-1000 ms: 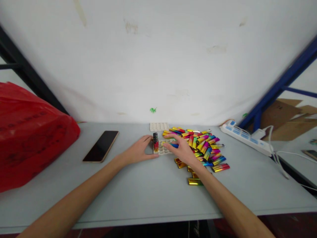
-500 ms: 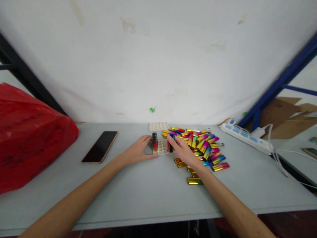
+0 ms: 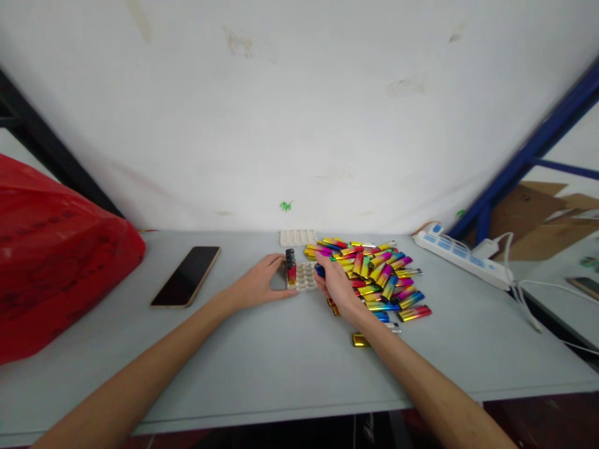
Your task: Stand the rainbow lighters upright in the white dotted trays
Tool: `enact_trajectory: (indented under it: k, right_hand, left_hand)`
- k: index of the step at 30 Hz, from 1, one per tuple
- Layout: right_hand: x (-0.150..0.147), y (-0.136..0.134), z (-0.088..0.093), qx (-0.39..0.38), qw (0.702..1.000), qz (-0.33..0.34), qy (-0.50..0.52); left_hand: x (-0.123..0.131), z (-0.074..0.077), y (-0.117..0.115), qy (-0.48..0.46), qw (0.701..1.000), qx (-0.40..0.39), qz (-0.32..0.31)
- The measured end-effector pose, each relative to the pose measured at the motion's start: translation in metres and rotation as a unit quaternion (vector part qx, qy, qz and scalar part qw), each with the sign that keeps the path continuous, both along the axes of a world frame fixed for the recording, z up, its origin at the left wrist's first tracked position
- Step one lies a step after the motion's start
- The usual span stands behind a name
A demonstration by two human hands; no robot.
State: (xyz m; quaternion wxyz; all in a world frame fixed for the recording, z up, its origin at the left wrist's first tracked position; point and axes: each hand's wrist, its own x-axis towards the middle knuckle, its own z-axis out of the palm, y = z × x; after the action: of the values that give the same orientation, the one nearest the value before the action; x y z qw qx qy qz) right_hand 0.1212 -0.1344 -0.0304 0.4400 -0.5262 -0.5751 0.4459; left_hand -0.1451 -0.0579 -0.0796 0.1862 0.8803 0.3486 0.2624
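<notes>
While my left hand [image 3: 259, 288] lies on the surface [image 3: 281, 355] with its fingers curled loosely against the left edge of the tray [image 3: 306, 278], touching it and not gripping anything, my right hand [image 3: 337, 288] is at the tray's right edge. Its fingers are closed on a blue lighter [image 3: 319, 270], held just above the tray's near right corner. One lighter, red and dark [image 3: 291, 273], stands upright in the tray's left row, just beside my left fingertips. To the right, touching my right hand, sprawls the pile [image 3: 379, 277] of rainbow-coloured lighters, lying flat in a loose heap; a few gold ones [image 3: 359, 340] sit nearer me beside my right wrist. A second tray [image 3: 298, 237] lies behind the first, by the wall. A phone [image 3: 186, 284] lies face up well to the left, a red bag [image 3: 56, 262] beyond it, and a power strip [image 3: 461, 255] sits far right.
</notes>
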Motion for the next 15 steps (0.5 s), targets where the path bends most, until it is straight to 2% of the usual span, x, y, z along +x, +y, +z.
enact_trajectory:
  k: [3,9,15]
  right_hand:
    - [-0.0047,-0.0010,-0.0011,-0.051,0.998,-0.001,0.029]
    - [-0.0055,-0.0001,-0.0014,-0.044,0.999,-0.018,0.016]
    - [-0.0018,0.0010,0.0026,-0.052,0.998,0.001,0.023]
  left_hand:
    - [0.0008,0.0004,0.0005,-0.009,1.000,0.001,-0.007]
    - [0.0001,0.0004,0.0007,-0.002,1.000,0.000,-0.001]
    - [-0.0005,0.0012,-0.0002,0.001,1.000,-0.005,-0.003]
